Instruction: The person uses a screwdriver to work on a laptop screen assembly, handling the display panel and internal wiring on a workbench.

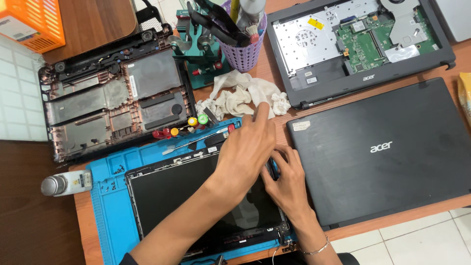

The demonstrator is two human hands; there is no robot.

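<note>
A laptop screen panel (176, 196) with a black bezel lies face up on a blue work mat (110, 196). My left hand (245, 149) reaches across it from the lower left and covers its top right corner. The index finger points away from me and the other fingertips are hidden under the hand. My right hand (289, 184), with a thin bracelet on the wrist, comes in from below. Its fingers pinch the panel's right bezel edge (273, 169). The two hands touch at that corner.
A closed black laptop (387, 147) lies right of the mat, an opened laptop base with green circuit board (363, 44) behind it. A dusty bottom cover (113, 98), screwdrivers (191, 128), white cloth (240, 98), purple tool cup (244, 51) and a small bottle (66, 184) surround the mat.
</note>
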